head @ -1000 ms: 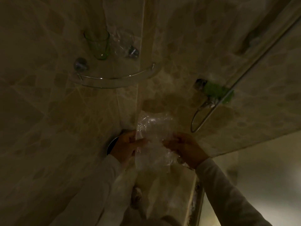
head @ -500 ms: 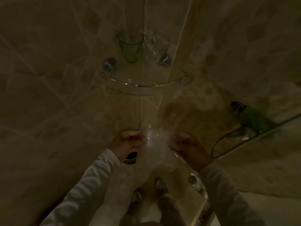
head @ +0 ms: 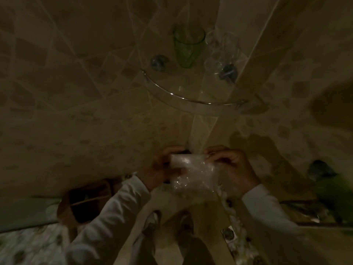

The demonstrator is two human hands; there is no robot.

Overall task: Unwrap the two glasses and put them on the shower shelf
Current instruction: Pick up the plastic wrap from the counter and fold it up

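Dimness blurs wrap (head: 193, 172), possibly empty, between fingers (head: 222, 153).

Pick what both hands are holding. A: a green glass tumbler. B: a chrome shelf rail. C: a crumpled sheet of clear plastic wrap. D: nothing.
C: the left hand and the right hand both pinch the crumpled sheet of clear plastic wrap; the green glass tumbler stands on the curved glass corner shelf.

The corner shower shelf (head: 193, 100) bears a green glass (head: 188, 46); beside it, seemingly, a clear glass (head: 221, 52).
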